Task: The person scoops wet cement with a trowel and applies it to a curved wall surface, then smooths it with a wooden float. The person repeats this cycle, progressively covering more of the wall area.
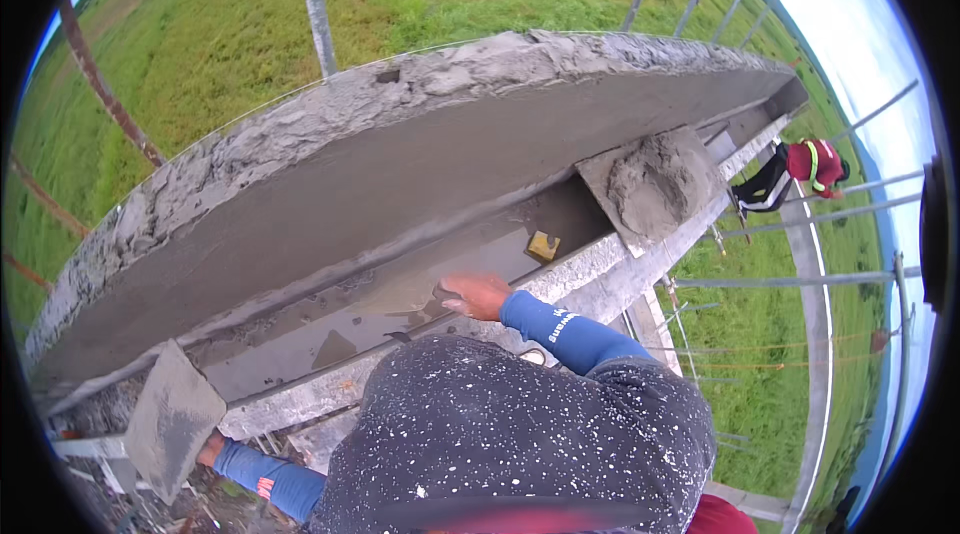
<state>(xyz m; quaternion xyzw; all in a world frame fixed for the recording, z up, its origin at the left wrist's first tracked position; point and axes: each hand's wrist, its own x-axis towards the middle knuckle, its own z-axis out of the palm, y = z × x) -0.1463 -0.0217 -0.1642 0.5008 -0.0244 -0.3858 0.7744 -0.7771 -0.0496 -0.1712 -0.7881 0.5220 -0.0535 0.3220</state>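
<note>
- The left hand [209,449], beyond the gutter's [370,309] left end, grasps a flat grey board [175,421]; its fingers are hidden behind the board.
- The right hand [478,296] is over the gutter's near edge; its fingertips blend into grey, so I cannot tell whether it grips anything.
- The mortar heap [660,184] sits across the gutter, hiding part of its channel.
- The yellow block [543,246], inside the gutter, is too small to identify.
</note>
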